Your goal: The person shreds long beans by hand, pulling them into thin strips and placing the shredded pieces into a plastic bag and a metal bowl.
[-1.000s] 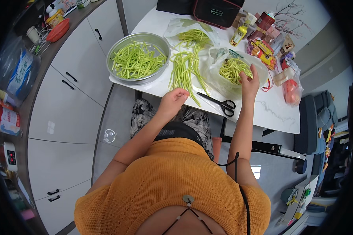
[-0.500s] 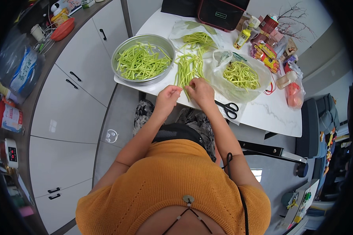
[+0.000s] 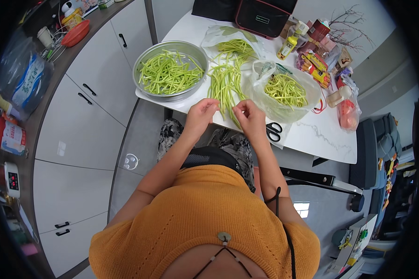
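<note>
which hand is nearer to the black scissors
Right: the right hand is just left of the black scissor handles; the left hand is farther left, past the right hand.

My left hand (image 3: 201, 116) and right hand (image 3: 251, 120) side by side at near edge of table (image 3: 314, 143). Stems (image 3: 224, 86) on table, ahead of and between my fingers. Ahead-left: basin (image 3: 192, 57), stem pieces (image 3: 168, 74) in it. Ahead-right: bag (image 3: 284, 110), more stems (image 3: 286, 90) inside. Just right of my right fingers: scissors (image 3: 274, 131). Farthest ahead: second bag (image 3: 212, 36).

The right hand (image 3: 252, 120) hides the scissors' (image 3: 273, 132) blades.
</note>
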Demonstrator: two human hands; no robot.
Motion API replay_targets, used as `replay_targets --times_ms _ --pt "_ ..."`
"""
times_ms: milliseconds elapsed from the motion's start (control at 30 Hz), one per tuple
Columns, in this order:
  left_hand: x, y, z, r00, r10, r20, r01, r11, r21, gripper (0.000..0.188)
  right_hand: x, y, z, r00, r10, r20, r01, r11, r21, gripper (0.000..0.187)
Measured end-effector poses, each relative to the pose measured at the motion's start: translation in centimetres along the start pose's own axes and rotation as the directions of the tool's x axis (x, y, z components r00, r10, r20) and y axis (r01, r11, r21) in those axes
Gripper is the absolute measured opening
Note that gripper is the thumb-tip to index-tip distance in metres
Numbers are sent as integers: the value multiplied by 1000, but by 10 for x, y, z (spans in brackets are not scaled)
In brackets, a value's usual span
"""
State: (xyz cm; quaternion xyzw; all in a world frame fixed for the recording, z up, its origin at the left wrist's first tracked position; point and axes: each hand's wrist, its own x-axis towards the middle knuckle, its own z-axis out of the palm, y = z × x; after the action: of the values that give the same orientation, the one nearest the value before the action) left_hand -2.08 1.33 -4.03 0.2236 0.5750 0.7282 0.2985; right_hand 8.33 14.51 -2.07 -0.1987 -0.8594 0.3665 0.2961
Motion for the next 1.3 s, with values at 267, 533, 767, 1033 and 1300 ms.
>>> replay_targets --times_ms 267,533,767,1033,1300 --pt "2 1 4 996 68 51 -70 997 35 20 -29 -10 6 985 -116 124 119 993 -14 13" --pt "-6 12 5 985 116 128 -151 940 305 19 -11 -16 -37 970 -117 -214 161 967 199 14" --pt "-12 10 10 961 120 248 -203 918 342 20 0 -4 -48 940 65 336 -331 426 842 43" --pt "-13 10 11 954 125 271 -226 896 383 19 0 -9 -39 909 -7 417 -397 293 870 43" --pt "-14 11 12 956 97 277 -205 897 391 20 -2 -2 -38 908 -38 417 -395 249 884 32"
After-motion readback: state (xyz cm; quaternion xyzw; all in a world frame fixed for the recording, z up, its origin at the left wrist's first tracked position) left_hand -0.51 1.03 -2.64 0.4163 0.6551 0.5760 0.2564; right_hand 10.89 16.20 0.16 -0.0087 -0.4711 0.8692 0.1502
